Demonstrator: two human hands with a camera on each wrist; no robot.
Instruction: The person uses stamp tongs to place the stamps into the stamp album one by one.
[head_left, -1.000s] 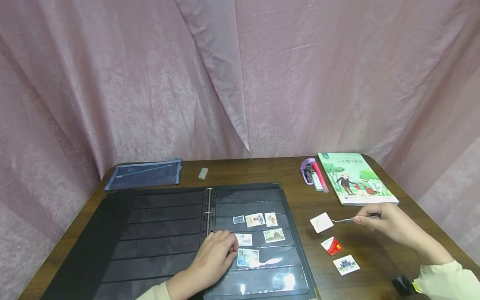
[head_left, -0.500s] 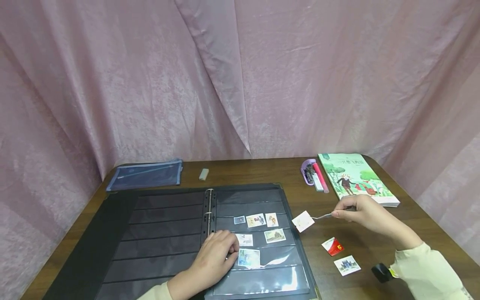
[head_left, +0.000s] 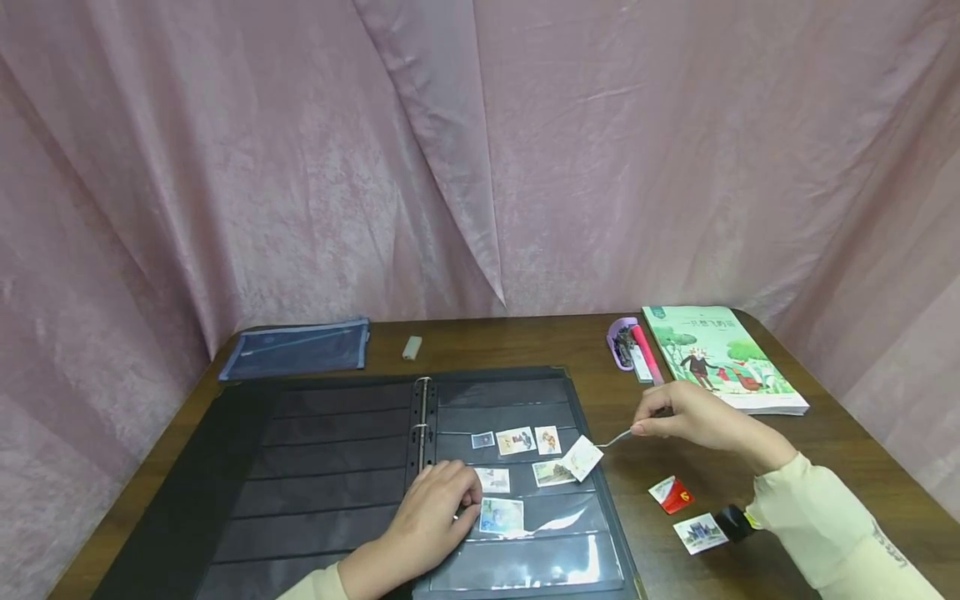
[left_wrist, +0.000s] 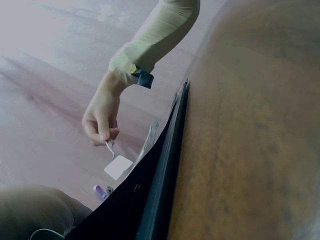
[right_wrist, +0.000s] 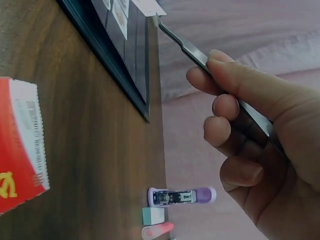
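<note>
My right hand (head_left: pixel 686 421) pinches metal tweezers (right_wrist: pixel 192 52) between thumb and fingers. A pale stamp (head_left: pixel 582 458) hangs by a corner from the tweezers' tips. It is above the right page of an open black stamp album (head_left: pixel 525 560) and partly covers a landscape stamp (head_left: pixel 552 473). My left hand (head_left: pixel 433 508) rests on the album near its rings, fingers loosely bent, beside a blue-green stamp (head_left: pixel 502 516). Several stamps sit in the page's clear strips. Out on the table are a red and white stamp (head_left: pixel 671 495) and a stamp with a blue building-like picture (head_left: pixel 700 533).
A green picture-cover book (head_left: pixel 720 358) lies at the back right. Left of it are a purple stapler (head_left: pixel 621 343) and a pink stick-like item (head_left: pixel 647 354). A blue mesh pouch (head_left: pixel 296 348) and a small pale eraser-like block (head_left: pixel 412 347) lie behind the album.
My right hand has moved left with the tweezers, carrying the pale stamp from over the table to above the album's right page. My left hand has stayed in place.
</note>
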